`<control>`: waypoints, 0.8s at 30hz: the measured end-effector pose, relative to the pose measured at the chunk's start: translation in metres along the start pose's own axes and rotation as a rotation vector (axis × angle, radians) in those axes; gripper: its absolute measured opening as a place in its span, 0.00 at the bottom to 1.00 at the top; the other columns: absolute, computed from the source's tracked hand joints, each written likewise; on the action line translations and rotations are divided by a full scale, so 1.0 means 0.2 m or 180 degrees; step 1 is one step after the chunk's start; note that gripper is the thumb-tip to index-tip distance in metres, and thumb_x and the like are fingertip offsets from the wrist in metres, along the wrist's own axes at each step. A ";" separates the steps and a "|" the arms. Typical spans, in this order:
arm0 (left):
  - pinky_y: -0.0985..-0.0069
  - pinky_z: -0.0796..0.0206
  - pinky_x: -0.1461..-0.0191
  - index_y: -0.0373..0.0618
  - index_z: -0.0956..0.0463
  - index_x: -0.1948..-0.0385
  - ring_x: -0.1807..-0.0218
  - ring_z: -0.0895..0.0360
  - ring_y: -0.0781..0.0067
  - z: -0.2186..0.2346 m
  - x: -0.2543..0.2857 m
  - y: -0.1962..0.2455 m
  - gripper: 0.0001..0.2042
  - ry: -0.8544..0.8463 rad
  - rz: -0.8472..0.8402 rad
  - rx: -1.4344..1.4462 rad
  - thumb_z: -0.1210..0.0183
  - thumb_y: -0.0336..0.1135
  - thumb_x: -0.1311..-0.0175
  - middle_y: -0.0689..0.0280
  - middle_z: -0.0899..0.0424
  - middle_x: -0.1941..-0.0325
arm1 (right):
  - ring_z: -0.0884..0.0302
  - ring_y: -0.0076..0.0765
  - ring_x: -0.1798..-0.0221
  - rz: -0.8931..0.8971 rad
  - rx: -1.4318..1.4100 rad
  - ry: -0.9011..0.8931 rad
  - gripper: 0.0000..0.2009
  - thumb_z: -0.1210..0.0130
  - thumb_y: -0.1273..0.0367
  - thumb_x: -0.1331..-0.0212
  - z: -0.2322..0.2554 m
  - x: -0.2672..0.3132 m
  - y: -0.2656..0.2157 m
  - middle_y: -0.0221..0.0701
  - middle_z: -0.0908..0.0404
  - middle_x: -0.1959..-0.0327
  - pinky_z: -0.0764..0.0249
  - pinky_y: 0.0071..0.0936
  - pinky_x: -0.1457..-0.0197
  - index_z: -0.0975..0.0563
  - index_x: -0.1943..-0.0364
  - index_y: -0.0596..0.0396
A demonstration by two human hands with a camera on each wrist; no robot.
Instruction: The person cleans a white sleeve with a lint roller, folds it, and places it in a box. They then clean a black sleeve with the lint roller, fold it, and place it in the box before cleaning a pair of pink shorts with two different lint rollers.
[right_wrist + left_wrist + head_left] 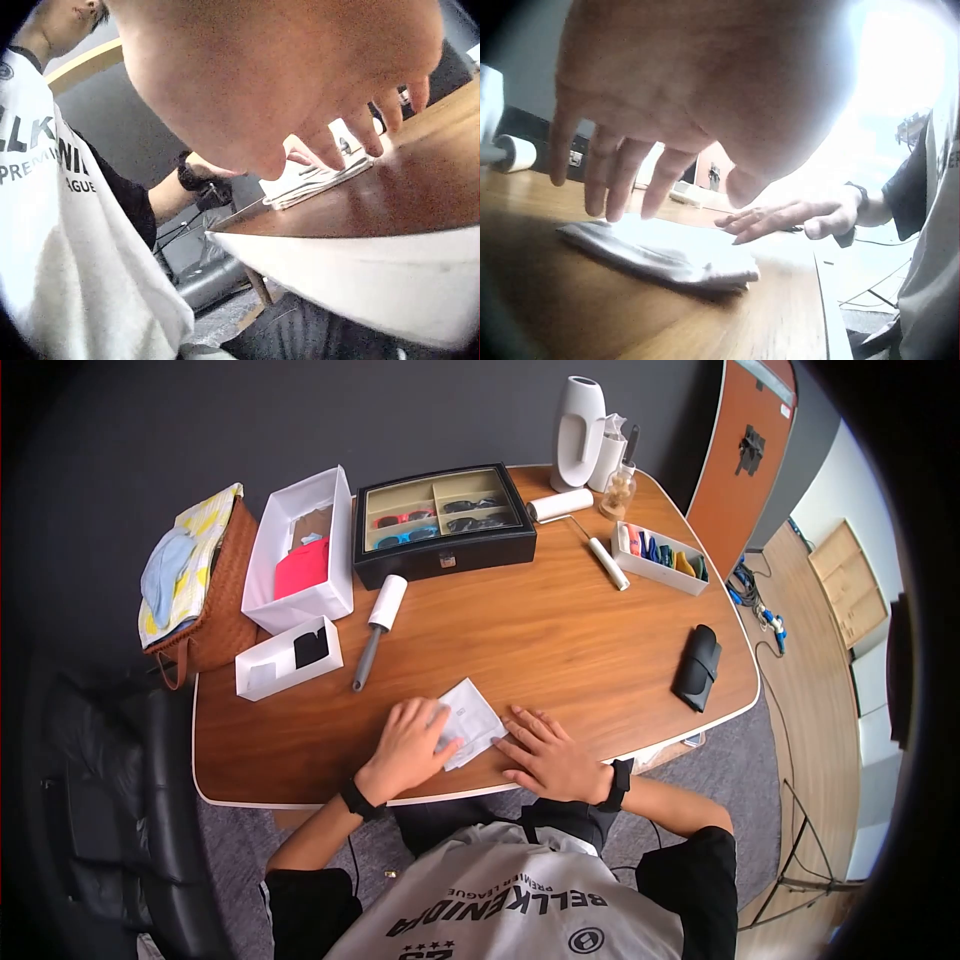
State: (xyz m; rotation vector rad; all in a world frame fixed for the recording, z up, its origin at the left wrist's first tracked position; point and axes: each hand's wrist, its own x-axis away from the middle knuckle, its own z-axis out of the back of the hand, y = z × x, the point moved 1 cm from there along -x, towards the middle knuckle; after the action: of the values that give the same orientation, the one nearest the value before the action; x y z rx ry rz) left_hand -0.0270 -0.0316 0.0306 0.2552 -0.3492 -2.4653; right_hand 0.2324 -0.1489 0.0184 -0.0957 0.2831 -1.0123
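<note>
A small folded white cloth [472,722] lies flat near the table's front edge. My left hand [408,742] is over its left side, fingers spread and fairly straight. In the left wrist view those fingertips come down right at the top of the cloth [667,251], whose layered edge faces the camera. On the other side my right hand [555,758] lies palm down, its fingers extended with the tips at the cloth's right edge. From the right wrist, several stacked layers of the cloth [319,184] show beyond the fingers.
Behind the hands are a lint roller [380,622], a small white box [290,678], a larger white bin [335,575] and a black glasses case [450,560]. A black pouch [697,668] is at right. Farther back stand a box of rolled cloths [655,572] and another roller [608,563].
</note>
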 end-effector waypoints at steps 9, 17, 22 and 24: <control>0.57 0.32 0.43 0.39 0.22 0.53 0.45 0.24 0.51 -0.08 -0.11 -0.21 0.23 0.0010 0.0576 0.0214 0.25 0.42 0.44 0.56 0.20 0.53 | 0.28 0.55 0.37 -0.0097 -0.0668 0.0332 0.19 0.40 0.62 0.33 0.02 -0.28 0.19 0.40 0.21 0.45 0.30 0.49 0.34 0.21 0.42 0.55; 0.62 0.24 0.50 0.38 0.24 0.56 0.55 0.15 0.49 -0.07 -0.13 -0.18 0.14 0.0669 0.0359 0.1980 0.32 0.24 0.44 0.54 0.15 0.62 | 0.25 0.51 0.39 0.0308 -0.0969 0.0190 0.25 0.32 0.68 0.45 -0.16 -0.60 0.31 0.38 0.20 0.45 0.30 0.46 0.36 0.22 0.41 0.52; 0.61 0.25 0.49 0.38 0.22 0.61 0.55 0.18 0.51 0.03 -0.04 -0.11 0.10 0.0767 0.0193 0.1460 0.33 0.23 0.45 0.56 0.18 0.62 | 0.23 0.44 0.48 0.0664 -0.0565 0.0231 0.11 0.35 0.70 0.46 -0.05 -0.54 0.20 0.33 0.21 0.55 0.29 0.39 0.42 0.21 0.58 0.52; 0.62 0.26 0.49 0.37 0.21 0.64 0.54 0.19 0.53 0.03 0.02 -0.06 0.08 0.0789 -0.0072 0.1139 0.33 0.23 0.44 0.57 0.19 0.62 | 0.23 0.41 0.51 0.0726 -0.0367 0.0502 0.07 0.37 0.70 0.45 -0.01 -0.47 0.14 0.32 0.22 0.59 0.28 0.37 0.44 0.22 0.63 0.51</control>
State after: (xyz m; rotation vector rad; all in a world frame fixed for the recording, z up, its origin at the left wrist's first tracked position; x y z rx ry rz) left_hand -0.0386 -0.0229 0.0321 0.7097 -0.6803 -2.3447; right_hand 0.2080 -0.0552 0.0291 -0.0861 0.4857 -0.7777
